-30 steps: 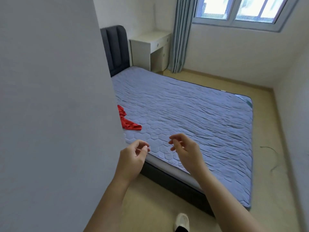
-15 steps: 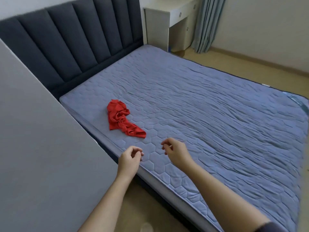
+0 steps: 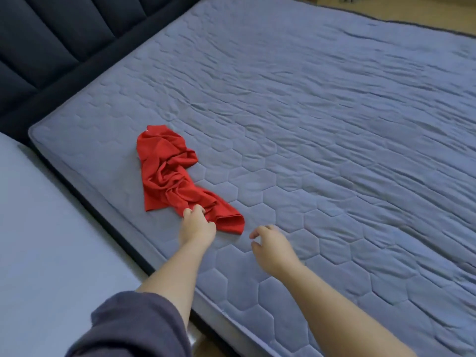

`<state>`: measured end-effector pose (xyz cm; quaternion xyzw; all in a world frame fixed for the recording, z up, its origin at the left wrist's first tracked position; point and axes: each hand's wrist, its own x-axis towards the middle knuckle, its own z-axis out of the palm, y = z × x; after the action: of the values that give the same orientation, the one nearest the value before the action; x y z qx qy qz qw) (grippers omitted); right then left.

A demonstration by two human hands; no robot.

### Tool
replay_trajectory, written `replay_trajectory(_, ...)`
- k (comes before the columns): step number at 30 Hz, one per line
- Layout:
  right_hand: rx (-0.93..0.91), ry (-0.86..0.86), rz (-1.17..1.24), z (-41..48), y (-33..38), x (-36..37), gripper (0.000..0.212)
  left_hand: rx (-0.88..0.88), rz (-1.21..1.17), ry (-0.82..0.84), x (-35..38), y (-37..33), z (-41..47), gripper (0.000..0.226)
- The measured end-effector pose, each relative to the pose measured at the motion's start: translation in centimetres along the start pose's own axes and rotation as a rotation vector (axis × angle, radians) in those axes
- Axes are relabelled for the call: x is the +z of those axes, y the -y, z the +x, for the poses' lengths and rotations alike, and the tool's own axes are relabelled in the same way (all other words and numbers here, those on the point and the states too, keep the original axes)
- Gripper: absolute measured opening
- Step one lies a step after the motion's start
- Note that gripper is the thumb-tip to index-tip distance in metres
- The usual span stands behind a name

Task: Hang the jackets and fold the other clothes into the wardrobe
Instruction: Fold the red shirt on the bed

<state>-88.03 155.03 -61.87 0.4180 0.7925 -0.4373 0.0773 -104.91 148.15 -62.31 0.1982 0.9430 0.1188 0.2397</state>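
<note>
A crumpled red garment (image 3: 167, 173) lies on the blue quilted mattress (image 3: 322, 140), near its left edge. My left hand (image 3: 197, 224) rests on the garment's near end, with its fingers closed on a fold of the red cloth. My right hand (image 3: 273, 246) hovers just right of the garment's tip, holding nothing, fingers curled and apart. The wardrobe is not in view.
A dark padded headboard (image 3: 59, 45) runs along the top left. A pale flat panel (image 3: 46, 240) fills the lower left, close to the mattress's side. A strip of wooden floor (image 3: 396, 9) shows at the top right.
The view has moved in closer over the bed. Both hands have reached forward, and my left hand has gone from the air onto the red garment and closed on it.
</note>
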Motion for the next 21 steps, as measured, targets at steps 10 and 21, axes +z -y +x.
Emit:
replay_trajectory(10, -0.106, -0.017, 0.114, 14.1, -0.9, 7.6, 0.042, 0.128, 0.313, -0.105, 4.4, 3.6, 13.2, 0.054)
replay_trajectory(21, 0.171, -0.149, -0.102, 2.3, -14.3, -1.4, 0.027, 0.534, 0.022, 0.273, 11.0, -2.1, -1.5, 0.016)
